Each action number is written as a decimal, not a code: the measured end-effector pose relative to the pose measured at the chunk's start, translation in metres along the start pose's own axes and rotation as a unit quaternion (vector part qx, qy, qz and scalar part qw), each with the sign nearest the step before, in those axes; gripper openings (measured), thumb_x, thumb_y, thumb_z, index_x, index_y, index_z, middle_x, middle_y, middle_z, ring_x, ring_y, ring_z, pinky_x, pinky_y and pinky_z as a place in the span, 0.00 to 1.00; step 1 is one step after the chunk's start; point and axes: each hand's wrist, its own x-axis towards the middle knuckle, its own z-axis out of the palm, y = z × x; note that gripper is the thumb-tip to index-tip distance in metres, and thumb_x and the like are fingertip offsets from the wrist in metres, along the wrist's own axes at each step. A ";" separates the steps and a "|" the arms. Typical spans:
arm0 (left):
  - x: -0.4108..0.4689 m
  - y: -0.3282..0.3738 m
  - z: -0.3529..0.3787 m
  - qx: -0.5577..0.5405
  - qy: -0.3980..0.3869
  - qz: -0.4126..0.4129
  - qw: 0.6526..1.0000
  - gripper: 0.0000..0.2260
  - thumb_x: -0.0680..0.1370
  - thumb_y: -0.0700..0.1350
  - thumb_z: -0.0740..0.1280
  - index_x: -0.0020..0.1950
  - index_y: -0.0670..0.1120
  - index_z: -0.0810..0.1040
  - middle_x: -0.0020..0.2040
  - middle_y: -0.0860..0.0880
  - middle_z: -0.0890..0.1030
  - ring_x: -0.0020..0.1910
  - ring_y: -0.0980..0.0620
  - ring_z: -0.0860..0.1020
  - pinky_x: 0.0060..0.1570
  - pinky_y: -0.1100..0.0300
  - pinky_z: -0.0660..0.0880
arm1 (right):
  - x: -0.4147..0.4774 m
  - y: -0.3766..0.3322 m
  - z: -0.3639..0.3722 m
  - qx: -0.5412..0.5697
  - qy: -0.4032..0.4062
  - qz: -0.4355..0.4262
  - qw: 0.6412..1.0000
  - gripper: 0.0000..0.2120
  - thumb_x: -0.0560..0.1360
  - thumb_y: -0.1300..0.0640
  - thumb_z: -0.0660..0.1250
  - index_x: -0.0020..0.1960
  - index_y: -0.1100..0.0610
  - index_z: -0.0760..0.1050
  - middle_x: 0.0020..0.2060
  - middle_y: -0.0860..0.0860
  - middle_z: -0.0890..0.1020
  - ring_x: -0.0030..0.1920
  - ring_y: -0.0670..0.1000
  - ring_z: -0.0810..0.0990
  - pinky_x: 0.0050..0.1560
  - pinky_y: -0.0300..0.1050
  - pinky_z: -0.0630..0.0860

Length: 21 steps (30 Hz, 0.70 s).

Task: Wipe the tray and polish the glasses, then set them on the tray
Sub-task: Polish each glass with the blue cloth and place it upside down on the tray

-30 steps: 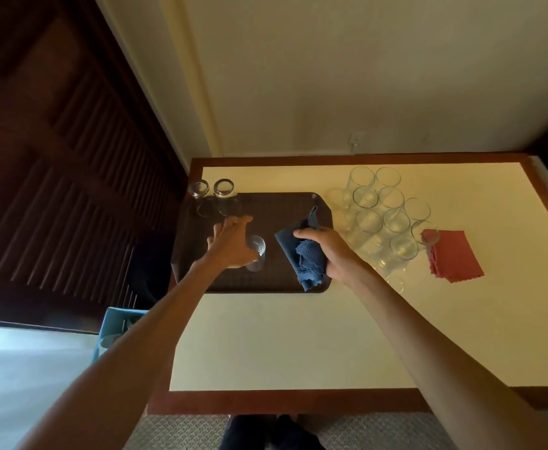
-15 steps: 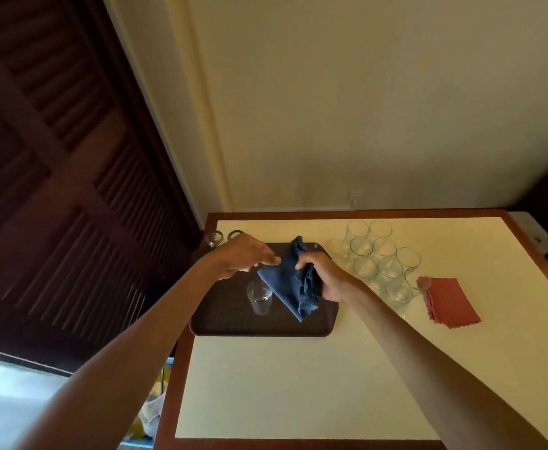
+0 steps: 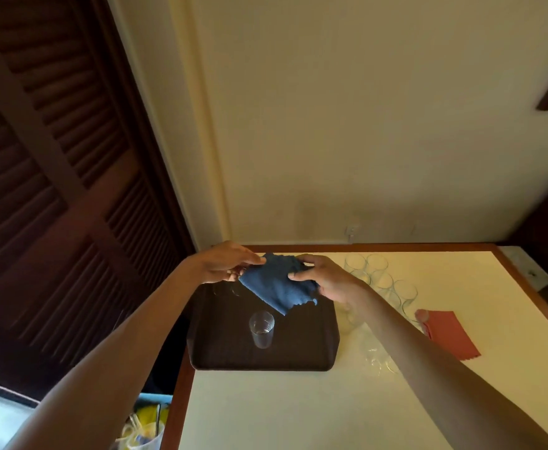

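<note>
Blue cloth: the blue cloth (image 3: 272,287) is held in the air above the far half of the tray (image 3: 298,349), folded into a pad. Its long axis slants from far-left down to near-right, and its scalloped free edge points toward the tray's near-right part.
Left hand: the left hand (image 3: 223,266) pinches the cloth's far-left corner between thumb and fingertips.
Right hand: the right hand (image 3: 326,280) grips the cloth's right side, fingers and thumb curled round it.
Tray: dark brown and rectangular, with its long axis running left to right along the desk (image 3: 298,414). Its left rim sits at the desk's left wooden border, and its near rim is well back from the desk's near edge.
Glass: one glass (image 3: 261,329) stands upright, mouth up, about the middle of the tray, near the cloth's lowest corner and apart from it.
Open room: bare tray floor lies to the left and right of the glass, and a broad band of cream desk top lies nearer than the tray.
Waiting glasses: a cluster of glasses (image 3: 376,277) stands on the desk just right of the tray, partly hidden by the right forearm; how many cannot be told.
Red cloth: a red cloth (image 3: 451,334) lies flat right of the tray, beyond the cluster, its long axis slanting far-left to near-right.
Left of the tray: a dark louvred door (image 3: 55,190) stands past the desk's edge.
Beyond the tray: a pale wall (image 3: 331,125) meets the desk's far edge.
</note>
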 end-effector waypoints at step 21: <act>-0.017 0.010 0.001 -0.010 0.176 0.043 0.983 0.12 0.82 0.33 0.66 0.63 0.41 0.82 0.55 0.44 0.82 0.54 0.47 0.81 0.43 0.59 0.79 | 0.006 -0.019 0.021 0.037 0.089 -0.069 0.993 0.16 0.76 0.67 0.72 0.60 0.54 0.79 0.60 0.55 0.79 0.56 0.53 0.79 0.49 0.51 0.76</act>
